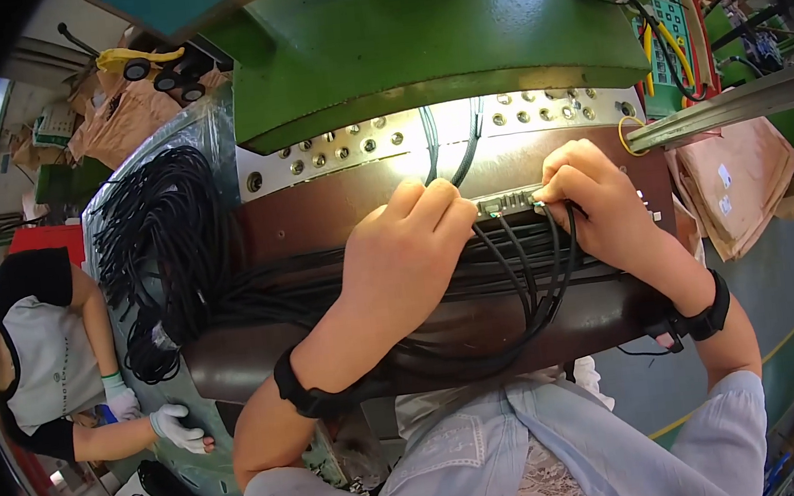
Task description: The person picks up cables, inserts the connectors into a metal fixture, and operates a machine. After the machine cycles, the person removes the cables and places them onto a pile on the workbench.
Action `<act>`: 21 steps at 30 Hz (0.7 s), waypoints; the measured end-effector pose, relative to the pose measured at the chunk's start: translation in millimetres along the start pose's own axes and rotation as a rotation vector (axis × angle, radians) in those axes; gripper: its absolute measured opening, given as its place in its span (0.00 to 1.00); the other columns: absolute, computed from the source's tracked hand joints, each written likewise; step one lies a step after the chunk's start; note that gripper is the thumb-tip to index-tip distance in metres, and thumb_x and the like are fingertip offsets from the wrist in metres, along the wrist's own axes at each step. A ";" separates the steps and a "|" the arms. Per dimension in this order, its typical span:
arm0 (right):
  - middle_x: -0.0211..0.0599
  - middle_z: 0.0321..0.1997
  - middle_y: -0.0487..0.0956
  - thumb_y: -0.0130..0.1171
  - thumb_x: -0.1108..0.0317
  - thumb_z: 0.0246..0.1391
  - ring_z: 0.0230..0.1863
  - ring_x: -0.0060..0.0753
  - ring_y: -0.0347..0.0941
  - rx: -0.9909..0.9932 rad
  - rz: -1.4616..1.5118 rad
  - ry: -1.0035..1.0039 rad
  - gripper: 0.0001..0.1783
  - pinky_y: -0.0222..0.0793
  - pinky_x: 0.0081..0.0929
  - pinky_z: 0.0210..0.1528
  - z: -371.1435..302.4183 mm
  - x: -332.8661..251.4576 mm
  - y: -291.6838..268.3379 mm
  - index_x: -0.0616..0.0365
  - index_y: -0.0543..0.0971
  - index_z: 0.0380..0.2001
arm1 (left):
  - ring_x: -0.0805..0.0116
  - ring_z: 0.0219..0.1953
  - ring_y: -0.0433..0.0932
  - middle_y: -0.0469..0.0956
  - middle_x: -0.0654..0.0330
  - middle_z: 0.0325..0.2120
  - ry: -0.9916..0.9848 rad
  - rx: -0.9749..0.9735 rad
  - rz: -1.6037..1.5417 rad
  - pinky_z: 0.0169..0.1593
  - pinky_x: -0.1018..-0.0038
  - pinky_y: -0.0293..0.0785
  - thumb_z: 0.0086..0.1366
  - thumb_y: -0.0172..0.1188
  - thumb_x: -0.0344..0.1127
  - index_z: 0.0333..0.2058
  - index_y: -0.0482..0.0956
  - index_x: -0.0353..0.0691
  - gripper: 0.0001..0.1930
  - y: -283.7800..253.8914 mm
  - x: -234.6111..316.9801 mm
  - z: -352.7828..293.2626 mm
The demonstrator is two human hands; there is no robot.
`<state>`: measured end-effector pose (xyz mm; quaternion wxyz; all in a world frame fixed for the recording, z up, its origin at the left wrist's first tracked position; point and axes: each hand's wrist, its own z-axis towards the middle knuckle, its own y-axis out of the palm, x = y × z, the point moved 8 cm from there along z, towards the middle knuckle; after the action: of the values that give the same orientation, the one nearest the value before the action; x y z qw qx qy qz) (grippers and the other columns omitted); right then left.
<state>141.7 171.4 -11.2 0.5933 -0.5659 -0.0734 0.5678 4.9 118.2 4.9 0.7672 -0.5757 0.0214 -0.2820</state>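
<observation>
Green machine body [437, 38] overhangs everything beyond both grips; plate with round studs [337, 154] under its front edge, bright lit. Brown tabletop [607, 153] runs under both grips, left to right. Co-worker off to the far left of the left grip, white-gloved hand [179, 430] over a green surface.

Big heap of black cables [163, 211] left of the left grip. Loose run of black cables [322, 281] lies across the tabletop on the near side of both grips.

Slotted strip [512, 202] sits between the left grip [408, 237] and right grip [597, 201], at the fingertips of both. Left: fingers curled in at the strip's left end, tips hidden, can't tell what it pinches, if anything. Right: thumb and forefinger pinching what looks like a cable end [540, 204] at the strip's right part.

Progress, my read: partway. Several cables already drop from the strip toward the wearer; dark leads [470, 147] run out past the left grip. Right-hand end looks not yet settled. Can't tell whether the heap is done or waiting. Slot count too small to read.
</observation>
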 end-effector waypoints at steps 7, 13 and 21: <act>0.38 0.34 0.73 0.56 0.83 0.38 0.39 0.40 0.72 -0.066 -0.154 -0.304 0.13 0.69 0.28 0.37 -3.1 -21.4 -0.9 0.61 0.75 0.31 | 0.71 0.29 0.71 0.73 0.64 0.30 -0.408 -0.007 -0.361 0.31 0.77 0.68 0.55 0.59 0.34 0.39 0.75 0.42 0.12 -31.2 -55.8 -23.3; 0.39 0.37 0.74 0.55 0.82 0.36 0.42 0.41 0.72 -0.103 -0.013 -0.115 0.15 0.70 0.30 0.41 -4.8 -7.2 -0.4 0.61 0.75 0.33 | 0.76 0.32 0.72 0.75 0.56 0.39 -0.896 0.004 -1.135 0.35 0.79 0.69 0.64 0.50 0.39 0.49 0.70 0.33 0.19 12.5 -115.3 0.5; 0.42 0.43 0.74 0.50 0.76 0.48 0.51 0.36 0.69 0.024 -0.120 0.054 0.15 0.60 0.26 0.56 39.1 20.4 -41.9 0.63 0.74 0.42 | 0.75 0.25 0.69 0.73 0.58 0.32 -0.766 -0.134 -2.076 0.30 0.78 0.69 0.68 0.43 0.38 0.45 0.69 0.28 0.17 76.1 -84.2 67.5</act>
<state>145.0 221.8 22.7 0.6348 -0.5686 -0.0845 0.5164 -10.7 229.1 -65.2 0.0814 -0.4034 -0.6951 -0.5894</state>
